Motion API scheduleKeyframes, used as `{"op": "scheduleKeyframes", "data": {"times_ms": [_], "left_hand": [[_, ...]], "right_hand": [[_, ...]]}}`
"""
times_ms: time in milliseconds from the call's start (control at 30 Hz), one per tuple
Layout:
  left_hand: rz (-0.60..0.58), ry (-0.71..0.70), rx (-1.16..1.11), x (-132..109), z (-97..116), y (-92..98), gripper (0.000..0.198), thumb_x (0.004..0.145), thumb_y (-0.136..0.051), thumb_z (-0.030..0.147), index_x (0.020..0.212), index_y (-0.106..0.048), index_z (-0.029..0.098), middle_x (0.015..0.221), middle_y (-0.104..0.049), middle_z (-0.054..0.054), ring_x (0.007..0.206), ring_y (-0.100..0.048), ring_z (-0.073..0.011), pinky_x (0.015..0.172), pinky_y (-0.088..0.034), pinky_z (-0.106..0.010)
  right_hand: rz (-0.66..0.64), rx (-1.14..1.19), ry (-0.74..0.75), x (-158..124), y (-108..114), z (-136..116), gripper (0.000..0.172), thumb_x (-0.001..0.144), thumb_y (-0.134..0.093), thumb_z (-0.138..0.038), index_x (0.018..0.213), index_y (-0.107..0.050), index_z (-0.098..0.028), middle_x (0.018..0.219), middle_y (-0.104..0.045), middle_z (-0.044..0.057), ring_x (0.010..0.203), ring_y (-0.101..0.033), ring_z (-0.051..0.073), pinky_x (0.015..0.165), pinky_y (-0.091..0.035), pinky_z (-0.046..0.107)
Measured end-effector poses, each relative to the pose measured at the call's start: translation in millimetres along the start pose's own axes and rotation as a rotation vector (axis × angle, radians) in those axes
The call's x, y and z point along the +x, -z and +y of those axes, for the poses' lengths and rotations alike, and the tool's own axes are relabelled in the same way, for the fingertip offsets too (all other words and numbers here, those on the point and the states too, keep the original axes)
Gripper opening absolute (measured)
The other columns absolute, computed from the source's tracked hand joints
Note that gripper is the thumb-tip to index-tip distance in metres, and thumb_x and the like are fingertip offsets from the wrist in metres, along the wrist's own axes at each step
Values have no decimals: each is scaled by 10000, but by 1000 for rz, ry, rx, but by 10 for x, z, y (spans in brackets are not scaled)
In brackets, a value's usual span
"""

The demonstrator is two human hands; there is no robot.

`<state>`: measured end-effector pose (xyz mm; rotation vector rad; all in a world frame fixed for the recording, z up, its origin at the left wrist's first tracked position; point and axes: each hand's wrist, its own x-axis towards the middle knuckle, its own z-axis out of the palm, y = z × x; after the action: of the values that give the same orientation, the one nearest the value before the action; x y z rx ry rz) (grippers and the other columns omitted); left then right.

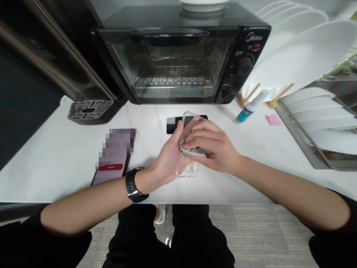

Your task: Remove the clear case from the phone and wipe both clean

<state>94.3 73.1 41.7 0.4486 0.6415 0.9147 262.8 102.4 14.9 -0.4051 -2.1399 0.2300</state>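
Note:
My left hand [167, 158] wraps round a clear, soft phone case [186, 171], held over the white counter [55, 163]. My right hand [213, 143] is curled over the case and presses a small white cloth or wipe [192, 152] against it. A black smartwatch [134, 185] is on my left wrist. A black phone [174, 124] lies flat on the counter just behind my hands. Another phone [114, 156] with a lit screen lies to the left.
A black toaster oven [178, 56] stands at the back with a white bowl [203, 4] on top. A small spray bottle [249, 108] and a pink sticky note [273, 120] lie at the right, beside a rack of white plates [304, 56]. A black appliance with a drip grate [87, 109] stands at the left.

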Motion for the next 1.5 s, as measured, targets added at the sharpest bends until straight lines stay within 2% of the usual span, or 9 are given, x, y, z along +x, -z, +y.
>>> {"op": "scheduleKeyframes", "data": {"times_ms": [133,300,500,633,900,1033,1200,1333,1500], "left_hand": [[71,-23,51,9,108,0,634,1165,-269,605,1729,-426,362,1249,-792,-72,873,-775,-179,640,-582,-242],[92,-162,65,50,161,27,648,1153,-289,642,1752,-360,406,1319,-764,-92,969,-764,-193,620,-536,-226],[47,-155,61,59,115,28,628,1161,-325,607,1734,-417,368,1159,-782,-63,838,-706,-164,789,-587,-280],[-4,-63,138,71,65,31,621,1149,-351,635,1704,-450,374,1289,-768,-62,1025,-744,-201,983,-605,-377],[-25,153,193,64,-41,36,626,1104,-423,709,1163,-730,166,1109,-767,-126,1083,-726,-260,941,-630,-410],[-45,47,127,56,-11,49,583,1152,-354,624,1412,-698,233,1164,-792,-87,1105,-765,-229,885,-633,-324],[-23,-204,154,64,93,57,660,1148,-309,657,1722,-424,354,1209,-800,-76,1084,-792,-229,815,-626,-290],[21,-247,141,88,144,67,689,1130,-304,701,1747,-369,401,1295,-776,-95,1039,-769,-237,704,-557,-263],[-13,-133,136,90,108,67,665,1131,-373,651,1734,-408,372,1231,-754,-82,998,-720,-221,860,-602,-346]], "right_hand": [[-149,45,106,-3,-34,12,105,1061,-724,-333,1067,-769,-238,987,-840,17,1077,-703,215,986,-598,401],[-142,-101,67,-37,-39,118,73,1035,-750,-313,1032,-778,-245,986,-845,0,1078,-712,233,998,-571,419],[-58,-237,-60,-66,-19,169,112,1043,-730,-363,1021,-766,-259,1047,-861,21,1071,-696,264,967,-542,455],[29,-324,-130,-48,52,204,65,1029,-735,-304,1017,-764,-248,971,-841,34,979,-662,263,879,-523,440],[190,-231,-166,-14,78,141,27,1016,-751,-282,1022,-760,-258,940,-810,32,950,-680,251,858,-550,440],[64,-33,-43,-4,0,36,124,1032,-767,-344,1078,-763,-229,1018,-838,49,1042,-707,240,935,-589,431],[-130,49,124,2,-58,-34,114,1056,-733,-315,1069,-771,-208,1013,-846,24,1059,-697,215,980,-585,392],[-99,-123,95,-21,-31,48,110,1059,-734,-343,1068,-772,-239,1013,-854,-1,1097,-711,234,993,-531,414],[-3,-291,-57,-29,55,180,100,1049,-746,-350,1062,-766,-253,1041,-857,18,993,-702,241,881,-490,421]]}}
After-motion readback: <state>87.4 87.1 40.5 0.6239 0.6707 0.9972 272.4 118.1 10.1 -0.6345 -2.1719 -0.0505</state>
